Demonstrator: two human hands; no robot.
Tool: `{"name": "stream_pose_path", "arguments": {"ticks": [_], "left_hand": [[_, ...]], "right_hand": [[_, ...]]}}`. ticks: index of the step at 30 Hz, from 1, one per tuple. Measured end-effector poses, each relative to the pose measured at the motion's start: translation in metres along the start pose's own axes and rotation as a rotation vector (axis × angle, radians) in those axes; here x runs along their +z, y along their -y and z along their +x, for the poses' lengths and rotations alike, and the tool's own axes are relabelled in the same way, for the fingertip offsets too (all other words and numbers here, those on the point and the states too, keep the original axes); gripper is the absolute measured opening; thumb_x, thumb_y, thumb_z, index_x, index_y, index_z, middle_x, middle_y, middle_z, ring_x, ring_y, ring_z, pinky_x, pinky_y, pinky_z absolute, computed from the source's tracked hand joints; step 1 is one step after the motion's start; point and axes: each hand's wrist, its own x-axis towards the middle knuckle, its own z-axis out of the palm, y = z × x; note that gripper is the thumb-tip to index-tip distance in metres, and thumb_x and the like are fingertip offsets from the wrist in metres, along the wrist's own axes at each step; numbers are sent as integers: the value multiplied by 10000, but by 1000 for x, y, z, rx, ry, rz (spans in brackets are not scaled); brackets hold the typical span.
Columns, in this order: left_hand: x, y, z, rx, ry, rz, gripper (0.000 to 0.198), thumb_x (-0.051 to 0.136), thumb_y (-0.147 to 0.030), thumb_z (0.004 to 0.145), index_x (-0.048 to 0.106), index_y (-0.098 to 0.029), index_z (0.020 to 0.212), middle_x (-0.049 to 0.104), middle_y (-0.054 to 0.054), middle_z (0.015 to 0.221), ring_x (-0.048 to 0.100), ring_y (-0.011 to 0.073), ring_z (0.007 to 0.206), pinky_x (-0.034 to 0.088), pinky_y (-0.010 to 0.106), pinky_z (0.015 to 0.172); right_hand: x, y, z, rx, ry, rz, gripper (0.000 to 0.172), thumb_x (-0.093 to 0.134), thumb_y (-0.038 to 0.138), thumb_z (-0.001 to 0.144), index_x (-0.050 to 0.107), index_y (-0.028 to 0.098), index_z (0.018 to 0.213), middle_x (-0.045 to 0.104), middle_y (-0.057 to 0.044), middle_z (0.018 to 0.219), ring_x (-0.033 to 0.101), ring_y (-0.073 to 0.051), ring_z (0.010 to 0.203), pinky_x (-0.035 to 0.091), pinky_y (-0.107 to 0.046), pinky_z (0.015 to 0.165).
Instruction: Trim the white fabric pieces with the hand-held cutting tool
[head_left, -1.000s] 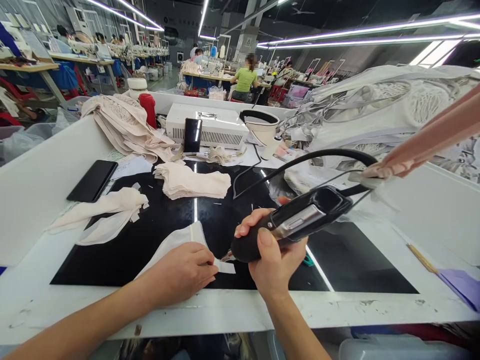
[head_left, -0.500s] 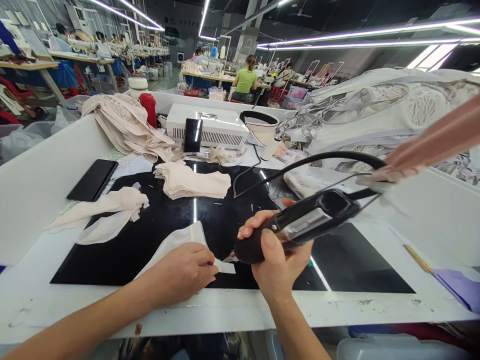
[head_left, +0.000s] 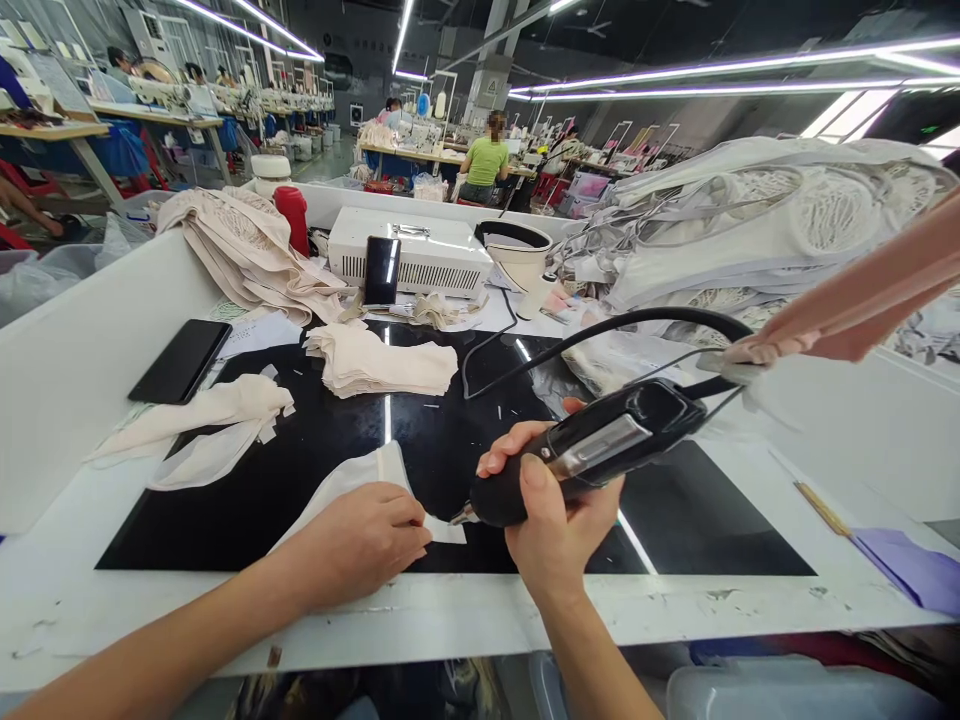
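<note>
White fabric (head_left: 356, 475) is lying near.
Left hand (head_left: 379, 530) is pinching it, presumably for steadiness; right hand (head_left: 559, 510) is gripping black tool (head_left: 600, 440).

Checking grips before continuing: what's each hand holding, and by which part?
Right hand holds the black tool by its rounded front. Left hand touches the white cloth near its right end; pinching unclear.
</note>
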Motion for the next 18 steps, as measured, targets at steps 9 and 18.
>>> {"name": "stream_pose_path", "arguments": {"ticks": [9,18], "left_hand": [[-3,-2,1,4,19,23,191,555,-131,1036,723,-147,949,709,55,917,666,204,838,545,324,773],[-5,-2,2,-6,26,21,237,523,-164,1061,720,-156,929,705,53,914,663,199,847,540,321,779]], "right_hand": [[7,3,-9,31,32,79,444,782,284,874,589,325,1271,671,43,821,641,-117,600,597,-279,558],[5,6,-11,42,31,52,431,762,264,882,582,328,1268,669,47,815,654,-121,595,597,-281,552]]}}
